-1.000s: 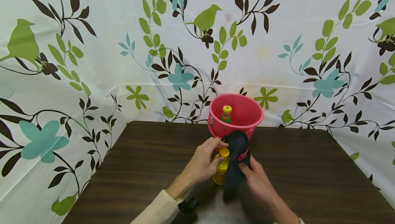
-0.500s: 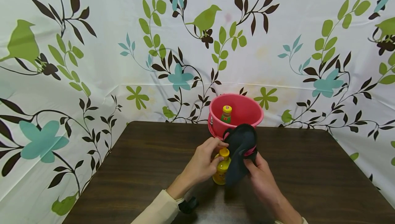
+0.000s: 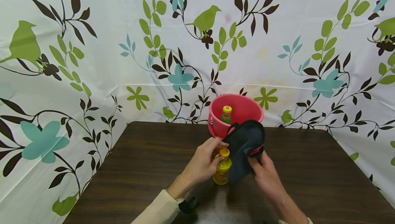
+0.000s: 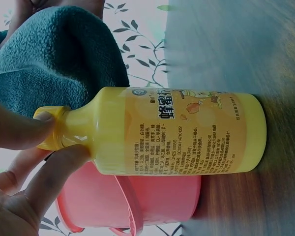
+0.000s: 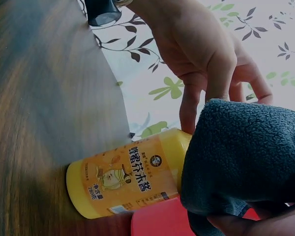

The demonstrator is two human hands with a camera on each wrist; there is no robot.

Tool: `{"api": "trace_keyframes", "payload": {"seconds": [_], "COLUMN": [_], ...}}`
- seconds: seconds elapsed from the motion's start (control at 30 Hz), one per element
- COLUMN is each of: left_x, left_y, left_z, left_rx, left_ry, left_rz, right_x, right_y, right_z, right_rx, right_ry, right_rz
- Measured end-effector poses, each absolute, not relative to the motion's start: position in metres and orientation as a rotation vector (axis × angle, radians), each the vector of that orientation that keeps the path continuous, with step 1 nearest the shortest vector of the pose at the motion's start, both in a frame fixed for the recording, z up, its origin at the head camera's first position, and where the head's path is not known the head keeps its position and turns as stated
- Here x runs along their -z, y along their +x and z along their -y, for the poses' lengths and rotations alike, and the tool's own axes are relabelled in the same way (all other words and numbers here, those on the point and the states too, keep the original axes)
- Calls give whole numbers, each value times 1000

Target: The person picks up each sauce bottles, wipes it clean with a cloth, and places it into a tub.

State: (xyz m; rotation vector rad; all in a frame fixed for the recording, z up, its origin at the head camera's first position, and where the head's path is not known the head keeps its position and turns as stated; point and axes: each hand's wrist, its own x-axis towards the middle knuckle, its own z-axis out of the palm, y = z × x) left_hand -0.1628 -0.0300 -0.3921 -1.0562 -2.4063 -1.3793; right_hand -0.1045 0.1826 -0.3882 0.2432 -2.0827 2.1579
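Observation:
A yellow squeeze bottle (image 3: 220, 173) with a printed label stands upright on the table. The fingers and thumb of my left hand (image 3: 202, 159) pinch it at the yellow cap (image 4: 59, 123). Just right of the bottle, my right hand (image 3: 267, 176) grips a dark blue-green towel (image 3: 243, 145), thumb on the near side. The towel is raised and hangs down close beside the bottle; in the right wrist view it hides the bottle's neck and cap. A pinkish band shows at the towel's edge near the right fingers.
Behind the hands stands a pink bucket (image 3: 247, 109) with a handle, partly covered by the towel. Inside it is a small jar (image 3: 226, 114) with a yellow lid and green label. A patterned curtain (image 3: 102, 63) hangs behind the dark wooden table (image 3: 148, 152).
My right hand has shifted right and slightly up with the towel, which now spreads wider and shows more of the bottle. My left hand has stayed at the bottle's cap.

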Motion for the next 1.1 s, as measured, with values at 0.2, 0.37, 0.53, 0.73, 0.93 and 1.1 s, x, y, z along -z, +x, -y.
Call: {"api": "trace_keyframes", "payload": {"seconds": [0.2, 0.37, 0.53, 0.73, 0.93, 1.1], "left_x": [393, 393, 391, 389, 389, 389], "left_y": [-163, -162, -160, -159, -159, -159], "left_z": [30, 29, 29, 27, 26, 24], "left_rx": [1398, 1373, 1356, 1327, 1321, 1299], "left_ry": [-1052, -1037, -1007, -970, -944, -931], "left_rz": [2407, 2417, 2426, 2441, 2450, 2450], "right_x": [388, 389, 390, 393, 396, 398], "right_y": [-102, -101, -102, -99, -100, -99], "right_z": [-190, -197, -203, -212, -218, -216], "right_rx": [-2061, -1983, -1897, -1731, -1645, -1664], "right_ry": [214, 208, 222, 211, 190, 212], "right_rz": [2138, 2189, 2283, 2434, 2539, 2533]}}
